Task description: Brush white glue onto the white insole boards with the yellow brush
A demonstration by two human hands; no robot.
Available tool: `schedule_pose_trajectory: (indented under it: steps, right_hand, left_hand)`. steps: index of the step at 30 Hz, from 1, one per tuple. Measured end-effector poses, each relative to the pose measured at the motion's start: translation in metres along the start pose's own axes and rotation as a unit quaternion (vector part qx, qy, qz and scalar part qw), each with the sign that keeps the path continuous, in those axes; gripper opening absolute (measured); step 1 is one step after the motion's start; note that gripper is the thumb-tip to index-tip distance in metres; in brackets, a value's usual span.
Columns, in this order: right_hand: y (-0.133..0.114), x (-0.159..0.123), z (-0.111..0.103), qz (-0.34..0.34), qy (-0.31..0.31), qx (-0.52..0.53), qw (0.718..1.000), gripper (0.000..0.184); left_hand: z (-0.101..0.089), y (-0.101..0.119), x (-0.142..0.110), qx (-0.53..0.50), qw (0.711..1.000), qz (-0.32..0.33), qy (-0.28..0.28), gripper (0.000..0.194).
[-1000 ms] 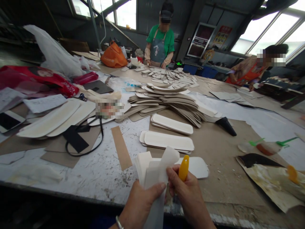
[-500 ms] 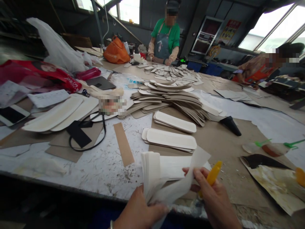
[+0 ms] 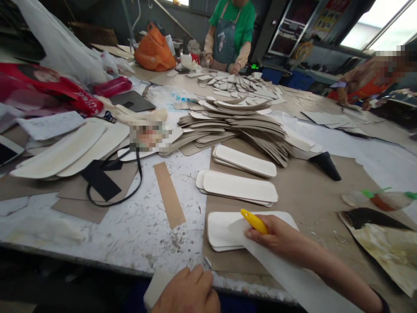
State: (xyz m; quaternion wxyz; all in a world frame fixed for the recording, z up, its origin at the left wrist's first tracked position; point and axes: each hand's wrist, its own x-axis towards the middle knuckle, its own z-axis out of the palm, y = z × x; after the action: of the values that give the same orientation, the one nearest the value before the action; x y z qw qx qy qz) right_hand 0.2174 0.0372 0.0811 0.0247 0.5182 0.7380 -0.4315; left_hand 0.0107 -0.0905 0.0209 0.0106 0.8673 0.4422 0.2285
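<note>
My right hand (image 3: pixel 282 239) is closed on a yellow-handled tool (image 3: pixel 254 221) and a long white sheet (image 3: pixel 293 278), which it lays over a small stack of white rounded pieces (image 3: pixel 224 230) on brown cardboard (image 3: pixel 302 204). My left hand (image 3: pixel 189 292) sits low at the table's front edge, fingers curled round a pale stack of sheets (image 3: pixel 155 287), mostly hidden. Two more white stacks (image 3: pixel 239 187) (image 3: pixel 246 161) lie just beyond.
A big heap of tan cut pieces (image 3: pixel 234 128) fills the table's middle. A brown strip (image 3: pixel 168 194), a black strap (image 3: pixel 112 180) and long white pieces (image 3: pixel 65 150) lie left. Glue-stained paper (image 3: pixel 387 248) sits right. A person in green (image 3: pixel 232 32) and another person (image 3: pixel 365 82) work at the far side.
My right hand pulled one white sheet from the stack and carried it forward onto the white pieces on the table. My left hand dropped to the table edge with the rest of the stack.
</note>
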Motion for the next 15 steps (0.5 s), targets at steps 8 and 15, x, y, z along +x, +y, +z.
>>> schedule_pose_trajectory:
  steps: [8,15]
  right_hand:
    - [-0.002,0.017,-0.005,0.019,-0.089,-0.066,0.994,0.026]
    - [-0.021,0.024,-0.001,0.028,-0.123,-0.126,0.984,0.027]
  left_hand:
    - [-0.011,-0.010,0.019,0.010,1.000,0.021,0.017,0.030]
    - [-0.008,-0.015,0.022,0.005,0.994,0.038,0.104,0.027]
